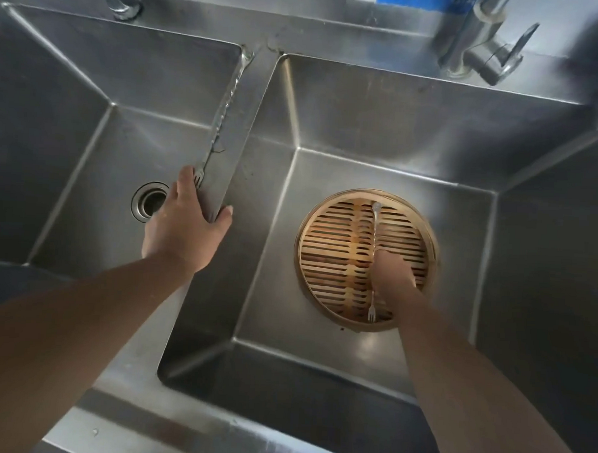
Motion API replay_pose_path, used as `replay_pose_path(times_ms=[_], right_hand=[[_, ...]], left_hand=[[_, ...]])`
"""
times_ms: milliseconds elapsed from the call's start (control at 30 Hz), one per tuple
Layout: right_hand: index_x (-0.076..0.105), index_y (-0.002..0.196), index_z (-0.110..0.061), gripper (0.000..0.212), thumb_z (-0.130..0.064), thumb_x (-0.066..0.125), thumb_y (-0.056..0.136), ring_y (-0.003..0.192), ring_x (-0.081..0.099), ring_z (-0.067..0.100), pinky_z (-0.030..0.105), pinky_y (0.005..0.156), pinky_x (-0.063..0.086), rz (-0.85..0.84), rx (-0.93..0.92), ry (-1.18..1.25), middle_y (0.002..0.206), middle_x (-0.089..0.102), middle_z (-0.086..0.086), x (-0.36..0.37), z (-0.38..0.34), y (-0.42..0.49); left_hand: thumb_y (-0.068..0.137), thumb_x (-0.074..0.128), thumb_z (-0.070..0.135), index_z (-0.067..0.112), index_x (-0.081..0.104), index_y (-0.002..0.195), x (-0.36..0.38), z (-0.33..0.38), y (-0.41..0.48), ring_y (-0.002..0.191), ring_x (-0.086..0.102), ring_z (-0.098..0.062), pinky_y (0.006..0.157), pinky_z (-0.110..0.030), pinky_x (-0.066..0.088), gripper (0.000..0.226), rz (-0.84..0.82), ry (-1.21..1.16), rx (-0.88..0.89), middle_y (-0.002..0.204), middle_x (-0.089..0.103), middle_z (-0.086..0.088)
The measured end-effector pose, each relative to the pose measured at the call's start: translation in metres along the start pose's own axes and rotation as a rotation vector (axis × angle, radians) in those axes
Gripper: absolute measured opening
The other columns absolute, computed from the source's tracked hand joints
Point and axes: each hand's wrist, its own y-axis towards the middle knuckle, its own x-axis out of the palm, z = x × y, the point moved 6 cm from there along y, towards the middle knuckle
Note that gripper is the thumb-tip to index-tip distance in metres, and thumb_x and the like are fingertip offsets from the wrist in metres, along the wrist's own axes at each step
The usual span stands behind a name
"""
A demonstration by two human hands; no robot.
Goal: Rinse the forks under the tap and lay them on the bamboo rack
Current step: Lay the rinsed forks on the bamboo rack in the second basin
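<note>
- Where my left hand (184, 228) lies across the sink's divider (240, 128), its fingers (186, 178) are stretched out and released, holding nothing; the thumb rests on the divider's right edge.
- One fork (210, 147) lies lengthwise along that divider, its tines pointing back at me and just beside my left forefinger's tip. I cannot tell whether they touch.
- My right hand (393, 270) is blurred. Its fingers are bunched down on the middle of a second fork (375, 229), but I cannot tell whether they pinch it or have let go.
- That second fork lies flat across the slats of the bamboo rack (298, 247), near its middle, tines toward me.
- The round rack sits on the floor of the right basin (353, 365).
- Beside my left hand, the left basin (98, 169) shows its drain (149, 201).
- A tap (487, 46) stands behind the right basin.
</note>
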Motion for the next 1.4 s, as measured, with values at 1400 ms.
replay_pose_path(times_ms=[1400], right_hand=[[0.061, 0.078, -0.011, 0.051, -0.061, 0.053, 0.085, 0.075, 0.072, 0.031, 0.039, 0.077, 0.060, 0.200, -0.130, 0.216, 0.076, 0.072, 0.011, -0.171, -0.287, -0.048]], left_hand=[[0.081, 0.059, 0.047, 0.005, 0.026, 0.146, -0.008, 0.006, -0.002, 0.102, 0.061, -0.029, 0.067, -0.042, 0.054, 0.085, -0.155, -0.104, 0.011, 0.119, 0.054, -0.009]])
